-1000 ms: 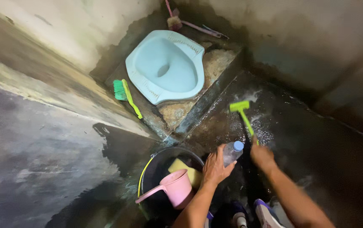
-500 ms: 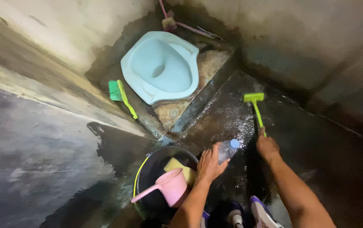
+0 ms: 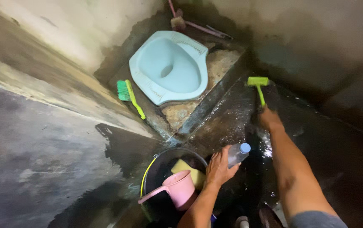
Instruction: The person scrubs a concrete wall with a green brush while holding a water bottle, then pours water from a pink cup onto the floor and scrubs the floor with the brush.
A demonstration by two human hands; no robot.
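Note:
My right hand (image 3: 269,119) grips the handle of a lime-green scrub brush (image 3: 258,84), whose head rests on the wet dark floor near the far wall, beside the raised step. My left hand (image 3: 218,167) holds a clear plastic bottle with a blue cap (image 3: 238,153), tilted over the floor next to a black bucket (image 3: 154,169). Both arms reach forward from the bottom of the view.
A pale blue squat toilet pan (image 3: 169,65) sits on the raised step. A green-bristled brush with a yellow handle (image 3: 128,96) lies left of it. The bucket holds a pink scoop (image 3: 175,190) and a yellow sponge (image 3: 190,171). A pink-handled brush (image 3: 179,21) leans in the far corner.
My right hand has pushed the lime-green brush farther away across the floor, toward the far wall. My left hand with the bottle has stayed near the bucket.

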